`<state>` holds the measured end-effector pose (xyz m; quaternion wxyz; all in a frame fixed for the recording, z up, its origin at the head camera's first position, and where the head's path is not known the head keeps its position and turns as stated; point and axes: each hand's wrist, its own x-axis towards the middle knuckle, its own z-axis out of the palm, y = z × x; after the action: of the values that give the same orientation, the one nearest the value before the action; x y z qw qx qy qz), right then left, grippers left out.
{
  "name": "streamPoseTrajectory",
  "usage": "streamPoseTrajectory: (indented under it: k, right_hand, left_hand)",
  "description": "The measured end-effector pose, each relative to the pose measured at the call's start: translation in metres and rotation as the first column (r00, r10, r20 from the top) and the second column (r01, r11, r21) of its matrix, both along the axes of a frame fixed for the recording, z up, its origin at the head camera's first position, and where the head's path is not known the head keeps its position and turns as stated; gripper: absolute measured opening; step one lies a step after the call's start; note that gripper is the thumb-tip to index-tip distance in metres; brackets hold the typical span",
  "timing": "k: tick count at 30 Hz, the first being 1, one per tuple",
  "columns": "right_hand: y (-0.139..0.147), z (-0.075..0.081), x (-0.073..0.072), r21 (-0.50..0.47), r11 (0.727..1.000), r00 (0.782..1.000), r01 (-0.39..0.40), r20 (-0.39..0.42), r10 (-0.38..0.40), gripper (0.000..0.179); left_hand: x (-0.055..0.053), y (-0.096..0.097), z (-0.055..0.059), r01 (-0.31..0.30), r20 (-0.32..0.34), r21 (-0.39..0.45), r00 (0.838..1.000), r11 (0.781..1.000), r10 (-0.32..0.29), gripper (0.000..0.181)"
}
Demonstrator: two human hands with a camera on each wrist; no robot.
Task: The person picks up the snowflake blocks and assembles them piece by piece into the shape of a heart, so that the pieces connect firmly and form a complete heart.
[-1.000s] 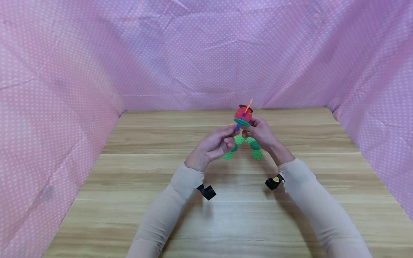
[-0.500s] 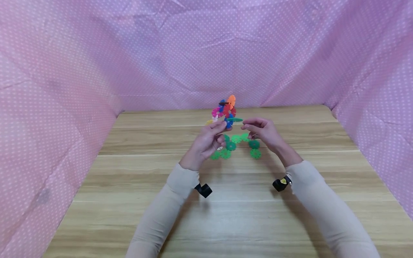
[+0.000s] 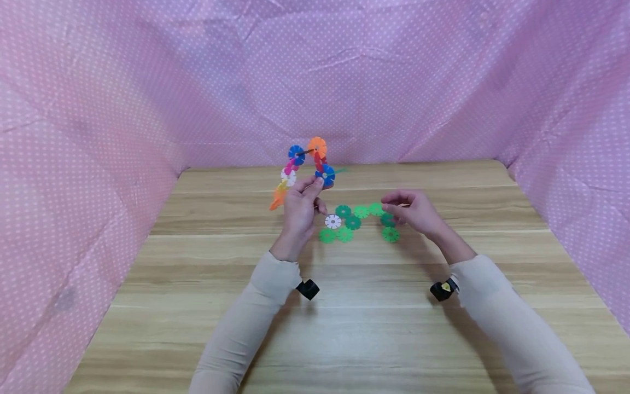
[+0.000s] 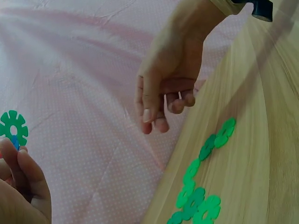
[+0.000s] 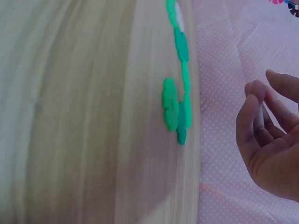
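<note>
My left hand (image 3: 298,212) pinches a blue snowflake disc (image 3: 328,178) between thumb and fingers, above the table. That disc belongs to a curved chain of interlocked notched plastic discs: red, an orange disc (image 3: 319,143), brown edge-on, another blue disc (image 3: 293,151), pink, white, yellow and orange at the lower end. A green disc (image 4: 5,122) stands out from the pinched one, seen flat in the left wrist view. My right hand (image 3: 415,212) holds nothing; its fingers are loosely bent, over the right end of the green discs. In the right wrist view its fingertips (image 5: 252,109) are bare.
Several green snowflake discs lie joined on the table in an arch, with a light green disc (image 3: 361,212) near its top and a white disc (image 3: 333,221) at its left. The wooden table (image 3: 364,328) meets a pink dotted cloth (image 3: 315,82) at the back and sides.
My left hand has carried the disc chain leftward and turned it, so more of its discs show. The right hand has let go of the chain and moved right and down.
</note>
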<state>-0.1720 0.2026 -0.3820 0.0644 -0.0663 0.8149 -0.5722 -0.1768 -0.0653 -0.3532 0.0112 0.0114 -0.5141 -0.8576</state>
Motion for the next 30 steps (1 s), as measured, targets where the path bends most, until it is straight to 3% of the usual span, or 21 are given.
streamPoseTrajectory:
  k: [5,8,10,13,18,24,30]
  right_hand:
    - [0.005,-0.007,0.003,0.146,0.989,0.998,-0.025,-0.051,0.033,0.025]
    - [0.010,-0.012,0.005,0.264,0.964,0.993,-0.038,-0.099,0.066,0.021]
    - [0.013,-0.014,0.008,0.365,0.929,0.991,-0.052,-0.096,0.094,0.021]
    - [0.015,-0.015,0.014,0.528,0.846,0.987,-0.073,-0.081,0.136,0.023]
    - [0.014,-0.018,0.020,0.645,0.759,0.989,-0.090,-0.031,0.143,0.032]
    - [0.012,-0.019,0.021,0.668,0.740,0.991,-0.080,-0.027,0.131,0.038]
    - [0.013,-0.020,0.020,0.651,0.755,0.991,-0.078,-0.029,0.128,0.031]
  left_hand:
    - [-0.003,-0.008,-0.001,-0.087,-0.021,-0.004,0.996,0.996,0.087,0.007]
    - [-0.003,-0.011,-0.001,-0.132,-0.016,0.006,0.991,0.991,0.132,0.005]
    - [-0.004,-0.012,-0.002,-0.158,-0.015,0.020,0.987,0.987,0.159,0.003]
    - [-0.005,-0.013,-0.006,-0.189,-0.020,0.034,0.982,0.981,0.190,0.004]
    - [-0.005,-0.013,-0.012,-0.224,-0.036,0.045,0.974,0.974,0.226,0.014]
    - [-0.006,-0.010,-0.015,-0.272,-0.056,0.039,0.960,0.961,0.274,0.015]
    - [-0.006,-0.006,-0.016,-0.288,-0.045,0.029,0.956,0.957,0.290,0.006]
